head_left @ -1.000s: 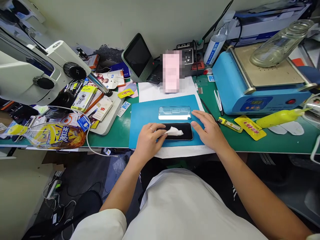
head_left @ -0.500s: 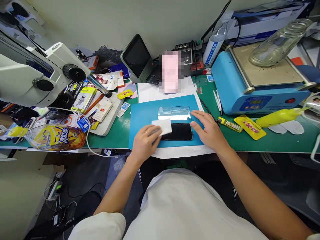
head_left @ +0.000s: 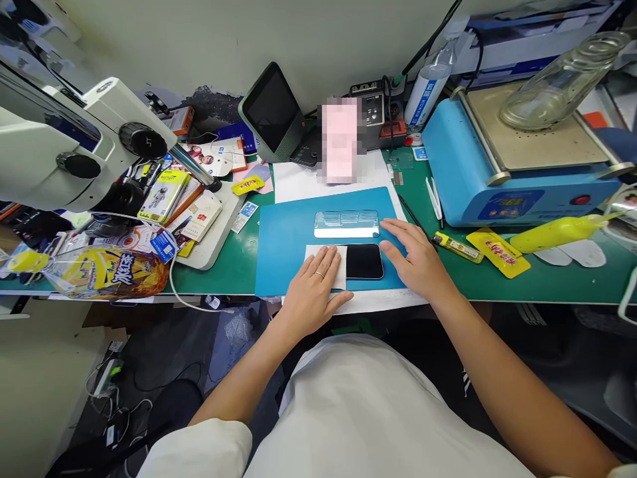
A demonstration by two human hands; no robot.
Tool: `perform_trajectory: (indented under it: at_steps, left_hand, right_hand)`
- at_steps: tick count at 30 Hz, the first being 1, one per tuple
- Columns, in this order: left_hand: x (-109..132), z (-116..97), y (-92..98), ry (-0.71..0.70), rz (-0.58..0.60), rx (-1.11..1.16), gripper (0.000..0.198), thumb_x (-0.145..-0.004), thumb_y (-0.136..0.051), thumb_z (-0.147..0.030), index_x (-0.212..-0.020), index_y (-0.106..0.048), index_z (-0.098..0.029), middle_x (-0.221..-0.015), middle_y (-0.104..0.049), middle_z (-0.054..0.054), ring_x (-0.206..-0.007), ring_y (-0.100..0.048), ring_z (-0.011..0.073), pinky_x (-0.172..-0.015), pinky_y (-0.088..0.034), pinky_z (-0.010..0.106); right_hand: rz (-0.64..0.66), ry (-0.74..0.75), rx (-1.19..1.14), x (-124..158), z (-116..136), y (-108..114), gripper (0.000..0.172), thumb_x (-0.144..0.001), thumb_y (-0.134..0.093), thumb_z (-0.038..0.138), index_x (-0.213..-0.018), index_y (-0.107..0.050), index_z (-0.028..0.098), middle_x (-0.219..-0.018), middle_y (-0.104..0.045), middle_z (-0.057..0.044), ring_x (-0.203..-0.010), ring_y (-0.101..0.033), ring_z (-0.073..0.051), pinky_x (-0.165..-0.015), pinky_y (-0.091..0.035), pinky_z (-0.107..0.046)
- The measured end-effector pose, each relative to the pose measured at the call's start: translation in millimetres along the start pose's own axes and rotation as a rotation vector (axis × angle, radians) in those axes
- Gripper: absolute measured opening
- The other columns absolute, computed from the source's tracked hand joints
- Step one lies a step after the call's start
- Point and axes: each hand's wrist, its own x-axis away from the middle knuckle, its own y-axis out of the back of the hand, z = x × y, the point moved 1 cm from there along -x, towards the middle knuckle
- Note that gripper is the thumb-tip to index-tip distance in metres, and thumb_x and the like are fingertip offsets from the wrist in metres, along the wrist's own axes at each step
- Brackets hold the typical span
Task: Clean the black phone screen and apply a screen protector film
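Phone (head_left: 365,261) lay flat, dark face up, on the blue mat (head_left: 276,236) at the near edge of the worktop (head_left: 231,269), its left part under a white wipe (head_left: 342,269). Left hand (head_left: 312,297) was palm down on the wipe, fingers straight and close together, thumb out to the side, pinching nothing. Right hand (head_left: 417,262) was at the phone's far right corner, fingers extended, thumb spread away, holding nothing; couldn't tell whether the thumb touched the frame. Clear panel (head_left: 347,224) lay just beyond the phone, apart from it. My read: wiping the face was the step in hand, probably mid-pass. Next move called for flat, even pressure toward the bare right part, phone steadied, fingertips off the glass and clear panel.
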Motion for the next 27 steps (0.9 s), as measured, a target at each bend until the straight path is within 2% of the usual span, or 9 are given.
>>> perform_trajectory:
  at_steps: [3, 7, 13, 17, 20, 25, 27]
  left_hand:
    - [-4.7, -0.1, -5.9, 0.071, 0.04, -0.045, 0.072, -0.107, -0.038, -0.055, -0.158, -0.029, -0.004, -0.165, -0.031, 0.02, -0.155, -0.025, 0.0329, -0.124, -0.031, 0.052]
    - [-5.0, -4.2, -8.1, 0.12, 0.028, -0.049, 0.076, -0.106, -0.037, -0.057, -0.159, -0.025, -0.004, -0.166, -0.026, 0.021, -0.156, -0.02, 0.033, -0.125, -0.03, 0.052]
    - [23.2, -30.7, -10.4, 0.173, 0.009, -0.029, 0.076, -0.106, -0.04, -0.051, -0.162, -0.013, -0.007, -0.167, -0.024, 0.022, -0.157, -0.018, 0.0335, -0.122, -0.033, 0.056]
    - [32.3, -38.3, -9.4, 0.182, 0.034, -0.06, 0.077, -0.106, -0.04, -0.051, -0.161, -0.014, -0.004, -0.167, -0.024, 0.022, -0.157, -0.016, 0.0328, -0.124, -0.031, 0.054]
    - [22.9, -32.5, -8.6, 0.16, 0.047, -0.062, 0.079, -0.105, -0.038, -0.055, -0.161, -0.016, -0.003, -0.167, -0.024, 0.023, -0.157, -0.016, 0.0338, -0.124, -0.031, 0.054]
    - [-9.0, -16.2, -10.0, 0.175, 0.04, -0.059, 0.079, -0.106, -0.035, -0.058, -0.157, -0.026, 0.0, -0.166, -0.025, 0.024, -0.156, -0.019, 0.0356, -0.124, -0.029, 0.053]
    - [-13.1, -14.9, -10.8, 0.177, 0.026, -0.058, 0.079, -0.105, -0.036, -0.058, -0.157, -0.026, 0.001, -0.165, -0.026, 0.025, -0.156, -0.019, 0.0356, -0.124, -0.029, 0.053]
  right_hand:
    - [0.004, -0.003, -0.006, 0.1, -0.1, 0.9, 0.053, -0.102, -0.044, 0.054, -0.14, -0.062, 0.021, -0.144, -0.061, -0.014, -0.137, -0.052, -0.034, -0.116, -0.04, -0.055]
    - [0.0, -0.002, -0.029, 0.3, 0.5, 2.7, 0.053, -0.103, -0.04, 0.055, -0.141, -0.061, 0.024, -0.145, -0.06, -0.013, -0.137, -0.051, -0.034, -0.117, -0.04, -0.056]
    - [0.012, 0.011, -0.052, -0.1, 0.9, 3.4, 0.053, -0.104, -0.037, 0.056, -0.142, -0.06, 0.028, -0.146, -0.06, -0.012, -0.137, -0.052, -0.035, -0.116, -0.04, -0.059]
    - [0.014, 0.009, -0.055, -0.2, 0.2, 3.1, 0.055, -0.104, -0.036, 0.057, -0.143, -0.06, 0.028, -0.147, -0.06, -0.011, -0.138, -0.051, -0.034, -0.117, -0.039, -0.057]
    - [0.013, -0.003, -0.063, 0.3, 0.1, 3.1, 0.054, -0.104, -0.037, 0.057, -0.143, -0.059, 0.028, -0.147, -0.06, -0.011, -0.138, -0.051, -0.033, -0.116, -0.04, -0.056]
    - [0.014, 0.001, -0.062, 0.8, 0.2, 3.4, 0.056, -0.104, -0.036, 0.057, -0.143, -0.06, 0.026, -0.147, -0.059, -0.012, -0.138, -0.051, -0.034, -0.117, -0.04, -0.056]
    - [0.009, 0.001, -0.06, 1.1, 0.1, 3.6, 0.055, -0.104, -0.036, 0.057, -0.143, -0.06, 0.027, -0.147, -0.06, -0.012, -0.138, -0.051, -0.034, -0.117, -0.04, -0.057]
